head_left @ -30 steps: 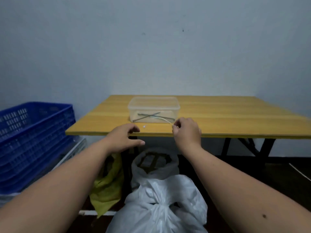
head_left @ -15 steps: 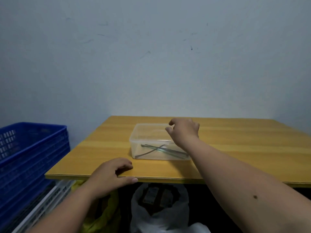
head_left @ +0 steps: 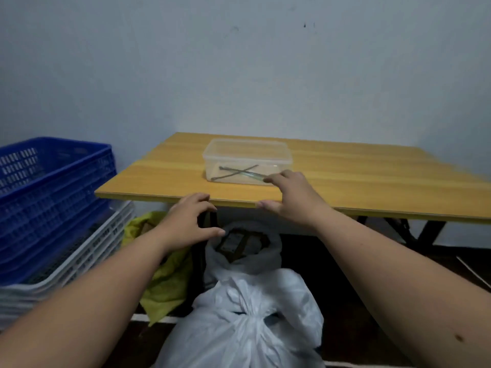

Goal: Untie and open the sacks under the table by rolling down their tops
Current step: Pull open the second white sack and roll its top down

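Tied white sack (head_left: 239, 333) sat on the floor below and nearer than both hands, knot up, roughly midway between them. Left hand (head_left: 188, 224), empty and spread, hovered lower and nearer; right hand (head_left: 289, 197), empty, rested on counter (head_left: 372, 181) edge.

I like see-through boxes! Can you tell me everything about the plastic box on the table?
The plastic box is clear, rectangular with rounded corners, and has no lid on. It sits flat on the yellow wooden table, near the front edge. Inside lie a few thin strands, two of them dark and crossed. The right hand rests beside its front right corner, fingers at or nearly at its wall.
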